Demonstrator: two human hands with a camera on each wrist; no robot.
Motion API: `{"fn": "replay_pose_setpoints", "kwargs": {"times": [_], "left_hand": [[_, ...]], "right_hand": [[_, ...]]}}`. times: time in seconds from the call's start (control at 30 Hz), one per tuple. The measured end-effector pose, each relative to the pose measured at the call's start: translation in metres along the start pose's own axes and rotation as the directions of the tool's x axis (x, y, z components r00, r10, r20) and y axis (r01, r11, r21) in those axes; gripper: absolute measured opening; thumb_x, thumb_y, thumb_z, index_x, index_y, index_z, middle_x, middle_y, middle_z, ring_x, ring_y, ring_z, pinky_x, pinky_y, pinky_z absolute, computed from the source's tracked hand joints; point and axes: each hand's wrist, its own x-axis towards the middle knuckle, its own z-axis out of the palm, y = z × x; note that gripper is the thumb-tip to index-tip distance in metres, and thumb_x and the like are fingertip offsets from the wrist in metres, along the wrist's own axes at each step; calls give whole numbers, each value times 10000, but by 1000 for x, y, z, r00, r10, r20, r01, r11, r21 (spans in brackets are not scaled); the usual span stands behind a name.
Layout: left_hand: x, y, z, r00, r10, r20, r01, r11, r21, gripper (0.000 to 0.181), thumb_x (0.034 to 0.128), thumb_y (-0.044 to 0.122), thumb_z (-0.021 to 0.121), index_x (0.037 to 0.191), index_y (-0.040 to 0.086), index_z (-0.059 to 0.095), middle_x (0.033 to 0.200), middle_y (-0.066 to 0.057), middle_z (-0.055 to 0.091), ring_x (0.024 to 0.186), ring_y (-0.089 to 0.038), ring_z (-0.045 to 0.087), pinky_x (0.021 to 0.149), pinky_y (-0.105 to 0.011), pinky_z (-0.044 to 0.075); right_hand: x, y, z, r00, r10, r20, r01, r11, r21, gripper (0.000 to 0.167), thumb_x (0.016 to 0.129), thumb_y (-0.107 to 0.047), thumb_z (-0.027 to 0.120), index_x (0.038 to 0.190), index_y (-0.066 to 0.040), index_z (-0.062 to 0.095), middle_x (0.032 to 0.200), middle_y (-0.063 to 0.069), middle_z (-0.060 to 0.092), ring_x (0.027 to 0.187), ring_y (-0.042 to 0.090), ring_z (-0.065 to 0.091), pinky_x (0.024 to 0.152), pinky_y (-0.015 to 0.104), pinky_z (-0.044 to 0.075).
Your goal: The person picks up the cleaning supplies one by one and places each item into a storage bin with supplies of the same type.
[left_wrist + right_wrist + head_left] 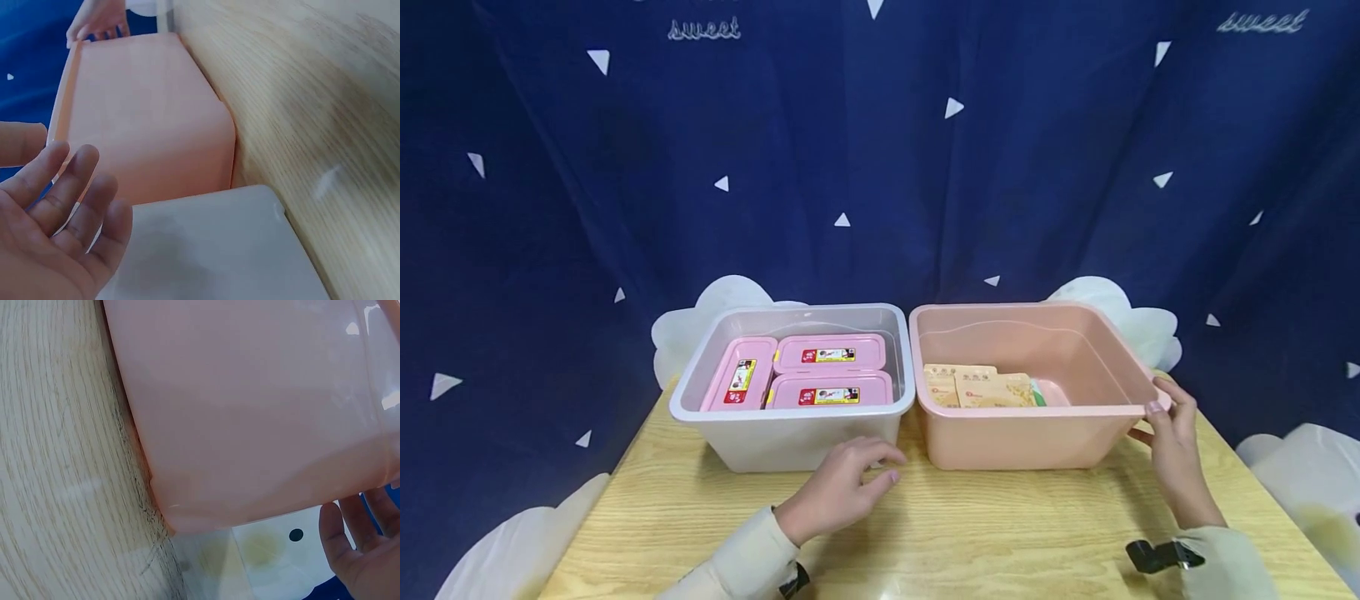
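At the right front corner of a pink plastic bin [1007,437], my right hand [1176,450] grips the rim. Its thumb lies at the rim and a finger shows below it; in the right wrist view the fingers [337,534] are beside the bin's end wall. My left hand [842,487] hovers in front of a light grey bin [790,437], fingers loosely bent and holding nothing. The left wrist view shows its palm and separated fingers [75,169] near both bins. Tan printed packets [996,390] lie in the pink bin, beside a partly hidden green-and-white item [1038,393].
Pink lidded boxes [831,354] with labels fill much of the grey bin. Both bins stand side by side on a wooden table [1000,533]. Behind hangs a dark blue curtain [880,150] with white triangles and cloud shapes. A black strap [1161,556] circles the right wrist.
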Motion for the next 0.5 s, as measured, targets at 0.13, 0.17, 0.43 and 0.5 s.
{"fn": "replay_pose_setpoints", "kwargs": {"times": [0.13, 0.17, 0.43, 0.5], "left_hand": [[-1, -2, 0, 1000, -12, 15, 13, 999, -31, 164, 935, 127, 637, 1070, 126, 730, 1054, 2, 733, 972, -146, 640, 836, -305, 520], [-1, -2, 0, 1000, -15, 18, 15, 999, -34, 162, 936, 128, 634, 1067, 125, 731, 1044, 3, 733, 962, -137, 636, 826, -304, 523], [-7, -6, -3, 997, -58, 45, 61, 996, -68, 167, 936, 122, 631, 1067, 125, 734, 1035, 9, 733, 926, -56, 608, 786, -273, 527], [-9, -7, -5, 997, -67, 49, 70, 995, -73, 168, 937, 120, 630, 1068, 127, 734, 1049, 1, 734, 927, -50, 605, 786, -273, 527]], "right_hand": [[0, 0, 0, 1000, 5, 1, -5, 1000, 30, 387, 1064, -171, 362, 1440, -247, 305, 1261, -156, 400, 1008, -32, 506, 713, 103, 501], [0, 0, 0, 1000, 2, 3, -2, 999, 34, 387, 1064, -167, 361, 1439, -245, 306, 1261, -159, 398, 1009, -36, 505, 710, 102, 500], [1, -2, -1, 1000, -19, 23, 19, 999, -33, 398, 1067, -196, 368, 1454, -251, 289, 1283, -178, 384, 1022, -63, 514, 711, 102, 502], [2, -3, -1, 1000, -13, 28, 15, 999, -51, 406, 1067, -197, 370, 1461, -250, 281, 1287, -181, 377, 1020, -66, 513, 713, 102, 502]]}}
